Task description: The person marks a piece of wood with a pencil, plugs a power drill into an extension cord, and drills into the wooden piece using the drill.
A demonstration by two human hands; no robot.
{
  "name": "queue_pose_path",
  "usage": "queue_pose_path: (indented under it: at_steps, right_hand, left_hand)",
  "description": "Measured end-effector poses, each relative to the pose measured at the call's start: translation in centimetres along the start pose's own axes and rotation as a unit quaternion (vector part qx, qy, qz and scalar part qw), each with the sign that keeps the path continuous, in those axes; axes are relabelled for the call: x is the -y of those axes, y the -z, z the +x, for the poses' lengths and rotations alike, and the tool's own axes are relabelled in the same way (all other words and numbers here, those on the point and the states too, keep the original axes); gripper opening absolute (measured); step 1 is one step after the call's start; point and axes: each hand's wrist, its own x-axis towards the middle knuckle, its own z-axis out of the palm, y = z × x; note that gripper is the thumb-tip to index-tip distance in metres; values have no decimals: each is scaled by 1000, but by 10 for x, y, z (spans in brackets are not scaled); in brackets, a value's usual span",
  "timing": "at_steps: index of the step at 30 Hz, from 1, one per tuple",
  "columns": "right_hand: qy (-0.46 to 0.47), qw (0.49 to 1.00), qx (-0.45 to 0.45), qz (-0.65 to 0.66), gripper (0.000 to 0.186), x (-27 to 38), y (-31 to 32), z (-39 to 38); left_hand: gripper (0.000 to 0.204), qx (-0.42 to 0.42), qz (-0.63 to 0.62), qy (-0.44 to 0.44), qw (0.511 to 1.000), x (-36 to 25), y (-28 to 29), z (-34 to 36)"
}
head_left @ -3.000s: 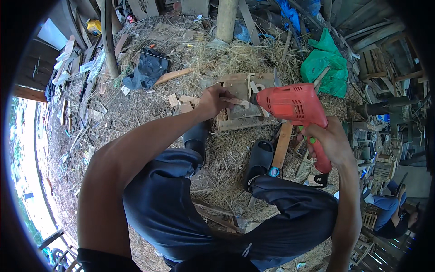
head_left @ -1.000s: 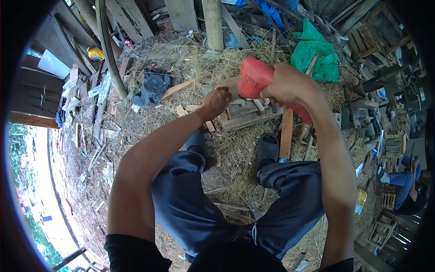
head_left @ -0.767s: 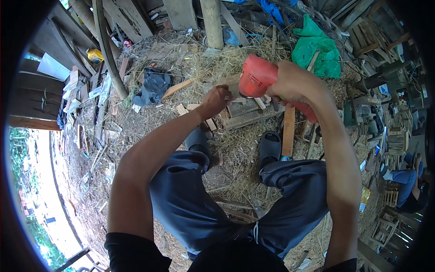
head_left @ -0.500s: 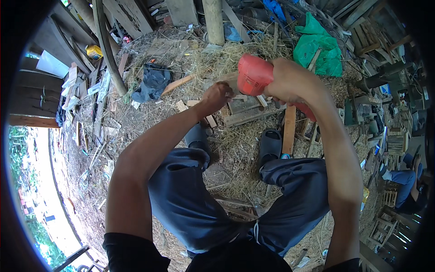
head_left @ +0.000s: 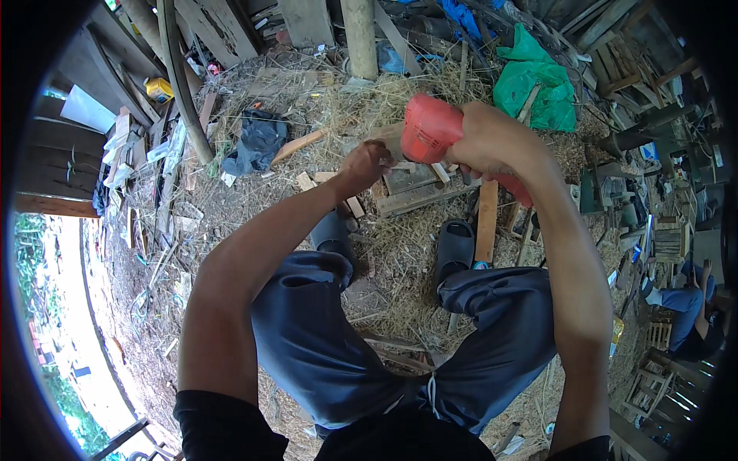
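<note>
A thick, round, pale wooden post [head_left: 359,38] rises from a floor [head_left: 231,211] strewn with dry yellow straw [head_left: 396,265]. Left of the post lean weathered grey wooden boards [head_left: 209,31]; farther left of it, white daylight fills a wide opening [head_left: 68,284]. Well right of the post sits a brown slatted wooden crate [head_left: 659,336].

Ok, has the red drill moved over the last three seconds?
Yes: judged against the upright wooden post, the red drill in the right hand has come left and up the picture, nearer the post.
</note>
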Motion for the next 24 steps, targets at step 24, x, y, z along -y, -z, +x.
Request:
queue_pose_path:
  at_steps: [24]
  right_hand:
    - [1,1000,5,-5,20,0,3,-2]
  left_hand:
    - [17,21,-3,30,999,-6,4,1]
